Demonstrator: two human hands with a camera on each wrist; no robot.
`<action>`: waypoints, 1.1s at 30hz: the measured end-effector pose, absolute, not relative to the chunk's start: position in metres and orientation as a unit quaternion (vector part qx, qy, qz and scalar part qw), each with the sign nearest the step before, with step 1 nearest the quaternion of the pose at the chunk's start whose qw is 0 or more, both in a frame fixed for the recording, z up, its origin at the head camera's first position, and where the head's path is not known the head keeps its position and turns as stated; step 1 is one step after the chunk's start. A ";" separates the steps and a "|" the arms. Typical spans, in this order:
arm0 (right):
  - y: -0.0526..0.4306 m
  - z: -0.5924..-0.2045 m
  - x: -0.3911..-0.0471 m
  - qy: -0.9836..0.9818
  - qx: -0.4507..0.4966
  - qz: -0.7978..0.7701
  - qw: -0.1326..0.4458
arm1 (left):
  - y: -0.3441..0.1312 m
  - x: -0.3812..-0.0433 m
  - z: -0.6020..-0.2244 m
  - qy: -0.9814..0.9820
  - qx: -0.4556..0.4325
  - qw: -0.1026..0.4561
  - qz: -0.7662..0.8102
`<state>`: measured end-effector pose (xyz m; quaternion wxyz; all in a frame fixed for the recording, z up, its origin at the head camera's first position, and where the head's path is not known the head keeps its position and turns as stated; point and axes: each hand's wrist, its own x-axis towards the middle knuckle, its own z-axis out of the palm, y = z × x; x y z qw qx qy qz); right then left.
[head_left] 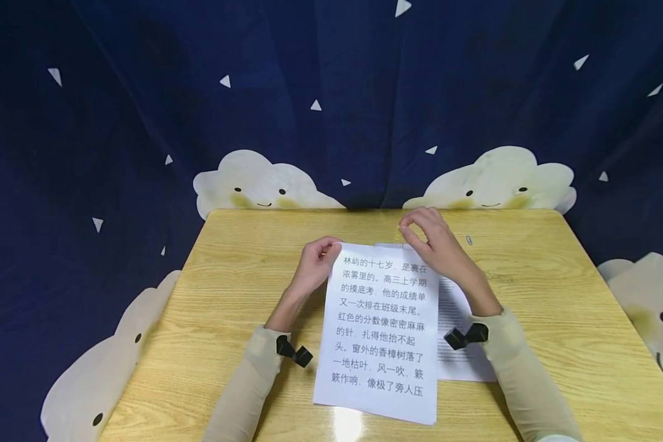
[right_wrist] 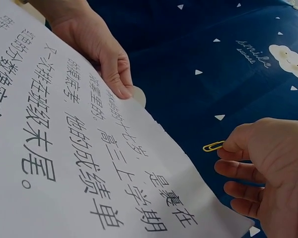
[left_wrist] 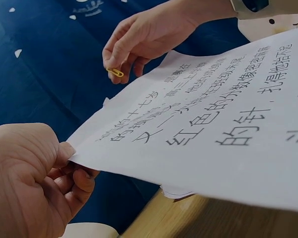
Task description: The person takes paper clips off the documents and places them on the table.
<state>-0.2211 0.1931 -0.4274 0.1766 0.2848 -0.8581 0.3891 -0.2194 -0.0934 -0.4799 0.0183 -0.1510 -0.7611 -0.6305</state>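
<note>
A white sheet of paper with large printed Chinese characters is held up, its top left corner pinched by my left hand between thumb and fingers. Between thumb and forefinger, my right hand pinches a yellow paper clip, just beyond the sheet's top edge and apart from it. The clip also shows in the left wrist view, where the yellow paper clip sticks out from the fingertips. Whether more than one sheet is in the left hand, I cannot tell.
A sheet with small print lies on the wooden table, partly under the held paper. Another paper clip rests near the far edge, right of the right hand. A dark blue curtain with clouds and triangles hangs behind.
</note>
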 end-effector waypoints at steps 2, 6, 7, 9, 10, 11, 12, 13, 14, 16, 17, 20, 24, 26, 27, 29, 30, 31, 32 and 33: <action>0.194 -0.427 -0.221 -0.858 0.284 0.389 0.177 | -0.094 -0.220 -0.480 -0.761 -0.152 0.020 -0.631; 0.196 -0.426 -0.221 -0.860 0.280 0.387 0.178 | -0.095 -0.220 -0.479 -0.759 -0.156 0.021 -0.632; 0.197 -0.426 -0.221 -0.861 0.279 0.387 0.178 | -0.096 -0.220 -0.479 -0.758 -0.155 0.020 -0.633; 0.198 -0.425 -0.222 -0.862 0.278 0.385 0.176 | -0.097 -0.220 -0.479 -0.757 -0.154 0.017 -0.635; 0.198 -0.425 -0.222 -0.863 0.278 0.383 0.175 | -0.097 -0.220 -0.479 -0.756 -0.153 0.016 -0.636; 0.199 -0.425 -0.222 -0.863 0.279 0.383 0.175 | -0.098 -0.220 -0.479 -0.755 -0.151 0.013 -0.638; 0.199 -0.425 -0.222 -0.863 0.280 0.382 0.175 | -0.098 -0.220 -0.479 -0.755 -0.150 0.012 -0.639; 0.200 -0.425 -0.222 -0.863 0.281 0.382 0.176 | -0.098 -0.220 -0.479 -0.754 -0.149 0.011 -0.640; 0.200 -0.425 -0.222 -0.862 0.282 0.382 0.179 | -0.099 -0.220 -0.479 -0.752 -0.149 0.011 -0.641; 0.201 -0.425 -0.223 -0.860 0.284 0.382 0.183 | -0.099 -0.220 -0.478 -0.751 -0.149 0.013 -0.643; 0.201 -0.425 -0.223 -0.859 0.285 0.383 0.185 | -0.100 -0.221 -0.478 -0.752 -0.149 0.014 -0.642; 0.202 -0.425 -0.224 -0.856 0.288 0.383 0.192 | -0.100 -0.221 -0.478 -0.755 -0.146 0.018 -0.639; 0.204 -0.426 -0.226 -0.851 0.294 0.384 0.204 | -0.100 -0.221 -0.478 -0.761 -0.135 0.020 -0.634; 0.204 -0.426 -0.226 -0.849 0.296 0.384 0.209 | -0.100 -0.222 -0.478 -0.761 -0.132 0.022 -0.635; 0.205 -0.426 -0.227 -0.849 0.297 0.383 0.211 | -0.100 -0.222 -0.478 -0.761 -0.132 0.023 -0.635; 0.206 -0.426 -0.227 -0.848 0.297 0.383 0.213 | -0.100 -0.222 -0.478 -0.760 -0.132 0.027 -0.636; 0.206 -0.426 -0.228 -0.849 0.297 0.382 0.213 | -0.101 -0.222 -0.478 -0.760 -0.132 0.027 -0.636; 0.207 -0.426 -0.228 -0.849 0.297 0.381 0.214 | -0.101 -0.222 -0.478 -0.760 -0.132 0.028 -0.636; 0.207 -0.425 -0.228 -0.849 0.297 0.382 0.214 | -0.101 -0.222 -0.478 -0.760 -0.131 0.029 -0.636; 0.208 -0.425 -0.228 -0.848 0.298 0.382 0.214 | -0.102 -0.222 -0.478 -0.759 -0.131 0.029 -0.637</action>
